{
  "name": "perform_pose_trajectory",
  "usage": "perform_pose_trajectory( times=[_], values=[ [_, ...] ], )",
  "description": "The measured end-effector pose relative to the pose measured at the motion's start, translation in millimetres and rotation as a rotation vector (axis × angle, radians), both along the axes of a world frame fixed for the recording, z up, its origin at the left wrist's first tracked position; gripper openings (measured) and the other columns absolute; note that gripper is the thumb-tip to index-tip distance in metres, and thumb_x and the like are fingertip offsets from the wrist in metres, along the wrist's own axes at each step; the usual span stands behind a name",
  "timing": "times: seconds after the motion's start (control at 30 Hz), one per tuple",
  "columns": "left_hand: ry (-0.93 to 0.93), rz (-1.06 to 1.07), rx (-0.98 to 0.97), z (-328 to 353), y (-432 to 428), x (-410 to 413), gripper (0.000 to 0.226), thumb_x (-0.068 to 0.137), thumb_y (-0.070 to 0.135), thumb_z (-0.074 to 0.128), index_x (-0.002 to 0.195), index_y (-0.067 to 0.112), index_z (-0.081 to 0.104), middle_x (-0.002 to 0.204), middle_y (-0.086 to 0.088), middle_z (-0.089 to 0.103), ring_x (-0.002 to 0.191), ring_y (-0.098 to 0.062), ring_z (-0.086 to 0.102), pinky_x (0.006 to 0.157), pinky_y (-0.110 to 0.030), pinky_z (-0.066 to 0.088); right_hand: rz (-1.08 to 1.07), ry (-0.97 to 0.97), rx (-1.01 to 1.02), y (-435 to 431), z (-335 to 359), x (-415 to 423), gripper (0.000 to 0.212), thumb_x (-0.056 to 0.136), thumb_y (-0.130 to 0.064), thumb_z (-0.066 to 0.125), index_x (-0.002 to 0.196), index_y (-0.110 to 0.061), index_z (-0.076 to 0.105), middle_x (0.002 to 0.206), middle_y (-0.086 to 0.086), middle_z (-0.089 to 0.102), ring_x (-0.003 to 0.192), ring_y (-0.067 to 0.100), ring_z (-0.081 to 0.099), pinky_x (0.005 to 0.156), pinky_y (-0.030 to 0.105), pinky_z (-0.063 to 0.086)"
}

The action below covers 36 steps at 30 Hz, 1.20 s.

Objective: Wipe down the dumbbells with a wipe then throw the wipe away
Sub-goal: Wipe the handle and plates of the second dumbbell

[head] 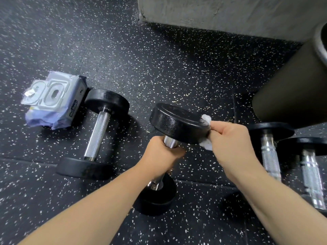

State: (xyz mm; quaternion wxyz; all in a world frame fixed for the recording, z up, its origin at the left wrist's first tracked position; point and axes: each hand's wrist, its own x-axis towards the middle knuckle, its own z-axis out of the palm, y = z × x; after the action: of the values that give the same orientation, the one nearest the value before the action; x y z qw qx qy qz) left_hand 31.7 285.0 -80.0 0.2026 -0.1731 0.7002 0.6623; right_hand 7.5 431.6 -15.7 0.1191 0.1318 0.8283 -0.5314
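I hold one dumbbell (178, 121) tilted in the middle by its handle with my left hand (160, 152), and my right hand (231, 138) pinches the wipe (207, 119) against the right edge of its upper head. On the floor (159, 68) to the left lies a second dumbbell (99, 133), with the wipes pack (53, 99) just beside its far head (perhaps touching). A third dumbbell (269, 156) and a fourth dumbbell (311, 174) lie on my right, side by side below a thick cylinder (292, 76), with a concrete block (230, 15) behind everything.

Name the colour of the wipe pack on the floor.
The wipe pack is pale lilac with a grey lid; head view.

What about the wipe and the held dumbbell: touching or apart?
Touching. Head view: the right hand presses the wipe against the upper rim of the dumbbell.
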Motion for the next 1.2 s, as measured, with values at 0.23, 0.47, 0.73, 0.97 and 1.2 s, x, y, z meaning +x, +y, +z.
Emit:
perform_pose_trajectory(
  times=[0.23, 0.47, 0.73, 0.97, 1.2],
  values=[
    [-0.149, 0.104, 0.044, -8, -7, -18, 0.03, 0.08, 0.003, 0.064, 0.058, 0.011, 0.044, 0.044, -0.002, 0.041, 0.035, -0.018, 0.037, 0.048, -0.027, 0.035, 0.06, 0.114, 0.017, -14, 15, 6, 0.029, 0.085, 0.006, 0.047, 0.058, 0.001, 0.055, 0.042, -0.013, 0.028, 0.038, 0.005, 0.023, 0.038, 0.013, 0.018],
    [-0.332, 0.115, 0.109, -22, -12, -45, 0.018, 0.083, 0.008, 0.067, 0.075, 0.008, 0.051, 0.044, 0.002, 0.045, 0.036, -0.013, 0.038, 0.044, -0.025, 0.039, -0.117, -0.065, -0.158, -21, -29, -21, 0.017, 0.083, 0.008, 0.047, 0.086, 0.01, 0.064, 0.088, 0.038, 0.06, 0.067, 0.017, 0.041, 0.063, 0.03, 0.035],
    [-0.233, -0.161, -0.179, -28, -27, -33, 0.015, 0.086, 0.018, 0.066, 0.099, 0.011, 0.061, 0.079, -0.004, 0.065, 0.063, -0.014, 0.063, 0.065, -0.032, 0.057, -0.141, -0.368, -0.268, -34, -52, -14, 0.038, 0.081, 0.013, 0.049, 0.071, -0.016, 0.073, 0.08, 0.019, 0.068, 0.074, 0.022, 0.051, 0.069, 0.033, 0.044],
    [-0.118, -0.293, -0.42, -22, -37, -17, 0.037, 0.08, 0.045, 0.06, 0.093, 0.01, 0.06, 0.092, -0.012, 0.069, 0.086, -0.029, 0.068, 0.076, -0.04, 0.057, 0.025, -0.253, -0.167, -70, -61, -8, 0.015, 0.081, -0.002, 0.051, 0.081, 0.007, 0.063, 0.063, 0.01, 0.044, 0.058, 0.02, 0.035, 0.052, 0.035, 0.031],
    [-0.085, -0.236, -0.144, -24, -66, -13, 0.014, 0.093, 0.023, 0.057, 0.095, 0.009, 0.058, 0.082, -0.01, 0.069, 0.068, -0.027, 0.071, 0.067, -0.037, 0.059, 0.173, -0.118, 0.008, -89, -59, -7, 0.019, 0.084, -0.02, 0.054, 0.083, -0.011, 0.07, 0.058, 0.008, 0.056, 0.059, 0.021, 0.044, 0.063, 0.047, 0.05]
  ],
)
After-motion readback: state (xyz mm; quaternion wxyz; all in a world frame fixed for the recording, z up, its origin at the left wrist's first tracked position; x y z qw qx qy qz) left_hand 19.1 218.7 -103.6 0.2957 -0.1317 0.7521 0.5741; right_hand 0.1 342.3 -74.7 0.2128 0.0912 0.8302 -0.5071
